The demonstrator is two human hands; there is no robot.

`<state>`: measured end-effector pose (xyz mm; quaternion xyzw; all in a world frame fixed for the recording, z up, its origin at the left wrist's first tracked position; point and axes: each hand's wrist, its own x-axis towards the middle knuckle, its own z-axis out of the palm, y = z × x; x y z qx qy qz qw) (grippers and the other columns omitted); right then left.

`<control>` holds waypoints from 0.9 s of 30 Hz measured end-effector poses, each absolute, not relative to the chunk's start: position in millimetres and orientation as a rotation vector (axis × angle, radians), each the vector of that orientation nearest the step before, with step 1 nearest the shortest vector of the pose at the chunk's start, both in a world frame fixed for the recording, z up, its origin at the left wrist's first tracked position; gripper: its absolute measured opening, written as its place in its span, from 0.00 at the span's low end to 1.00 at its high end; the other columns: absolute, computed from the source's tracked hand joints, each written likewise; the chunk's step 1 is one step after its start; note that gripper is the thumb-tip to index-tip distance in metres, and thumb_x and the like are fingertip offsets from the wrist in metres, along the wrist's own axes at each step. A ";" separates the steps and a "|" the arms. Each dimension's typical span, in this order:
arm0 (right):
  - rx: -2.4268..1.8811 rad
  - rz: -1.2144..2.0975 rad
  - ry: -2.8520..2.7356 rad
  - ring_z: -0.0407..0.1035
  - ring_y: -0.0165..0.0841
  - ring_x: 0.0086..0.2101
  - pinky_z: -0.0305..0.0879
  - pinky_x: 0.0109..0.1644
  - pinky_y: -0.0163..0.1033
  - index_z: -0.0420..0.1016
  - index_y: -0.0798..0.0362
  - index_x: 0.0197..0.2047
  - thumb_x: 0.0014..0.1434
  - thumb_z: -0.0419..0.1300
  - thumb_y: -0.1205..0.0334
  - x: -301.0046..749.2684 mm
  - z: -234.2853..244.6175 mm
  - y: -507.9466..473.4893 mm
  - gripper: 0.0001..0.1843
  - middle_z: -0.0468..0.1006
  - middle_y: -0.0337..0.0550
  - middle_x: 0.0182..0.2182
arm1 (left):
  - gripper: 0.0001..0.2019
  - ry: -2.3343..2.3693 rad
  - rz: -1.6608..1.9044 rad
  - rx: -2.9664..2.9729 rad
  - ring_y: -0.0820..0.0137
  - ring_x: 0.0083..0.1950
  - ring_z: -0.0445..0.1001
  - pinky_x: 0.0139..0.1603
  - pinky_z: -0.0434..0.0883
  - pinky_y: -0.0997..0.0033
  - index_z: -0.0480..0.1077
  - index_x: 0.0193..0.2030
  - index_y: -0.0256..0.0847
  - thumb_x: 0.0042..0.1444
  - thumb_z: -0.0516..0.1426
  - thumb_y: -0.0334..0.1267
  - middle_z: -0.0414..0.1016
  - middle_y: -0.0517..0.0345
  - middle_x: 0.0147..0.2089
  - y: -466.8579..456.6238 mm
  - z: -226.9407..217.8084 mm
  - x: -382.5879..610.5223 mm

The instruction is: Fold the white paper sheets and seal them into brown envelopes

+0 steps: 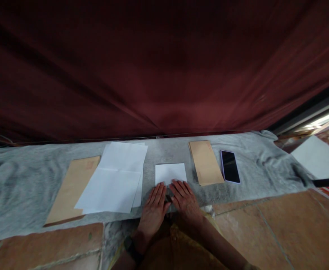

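1. While the small white paper [170, 172] is spread on the grey cloth [254, 157], its near edge is covered by the left hand [153, 202] and the right hand [185, 199].
2. Both are laid palm-down, fingers stretched flat, nothing gripped!
3. Over to the left, a big brown envelope [68, 191] is partly overlapped by white sheets [115, 180].
4. To the right, small brown envelopes [206, 163] are placed beside a phone [231, 167].

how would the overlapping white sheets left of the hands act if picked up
The white sheets would probably flop, since they look thin, perhaps folding at the faint crease across the top one. They may also slide apart: their edges are fanned and no binding shows. They'd likely be light, looking like plain paper.
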<state>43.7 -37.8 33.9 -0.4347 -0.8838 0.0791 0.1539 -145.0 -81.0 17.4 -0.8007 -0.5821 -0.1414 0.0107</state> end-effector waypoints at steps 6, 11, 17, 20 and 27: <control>-1.253 0.229 -2.502 0.58 0.40 0.67 0.54 0.72 0.54 0.63 0.53 0.70 0.72 0.50 0.62 55.5 31.5 -39.7 0.25 0.65 0.47 0.68 | 0.27 -1.826 -0.405 -2.444 0.59 0.73 0.62 0.70 0.66 0.53 0.59 0.71 0.33 0.70 0.49 0.45 0.64 0.44 0.71 -86.6 18.7 -151.6; -1.234 0.224 -2.504 0.57 0.40 0.68 0.54 0.72 0.54 0.62 0.55 0.70 0.72 0.48 0.64 59.7 28.1 -40.2 0.25 0.64 0.50 0.68 | 0.25 -1.920 -0.377 -2.444 0.61 0.73 0.61 0.72 0.63 0.55 0.60 0.70 0.31 0.71 0.46 0.41 0.64 0.43 0.71 -70.2 30.0 -138.8; -1.208 0.204 -2.524 0.57 0.40 0.68 0.55 0.72 0.55 0.60 0.56 0.71 0.71 0.49 0.65 59.2 26.6 -39.7 0.27 0.65 0.51 0.68 | 0.27 -2.047 -0.364 -2.365 0.58 0.76 0.53 0.74 0.59 0.51 0.56 0.71 0.26 0.69 0.46 0.38 0.56 0.37 0.75 -28.0 29.9 -125.1; -1.221 0.208 -2.497 0.58 0.41 0.67 0.56 0.71 0.56 0.61 0.55 0.71 0.70 0.50 0.66 58.1 27.5 -40.4 0.27 0.67 0.51 0.67 | 0.28 -2.092 -0.366 -2.319 0.56 0.77 0.51 0.74 0.57 0.49 0.54 0.72 0.25 0.69 0.47 0.38 0.54 0.36 0.75 -15.8 25.7 -124.6; -1.244 0.252 -2.382 0.64 0.39 0.63 0.59 0.70 0.54 0.70 0.56 0.64 0.68 0.49 0.71 52.0 21.7 -27.8 0.24 0.73 0.51 0.62 | 0.30 -2.102 -0.388 -2.259 0.54 0.78 0.48 0.75 0.54 0.47 0.54 0.72 0.25 0.70 0.47 0.42 0.53 0.35 0.75 -14.6 21.7 -126.3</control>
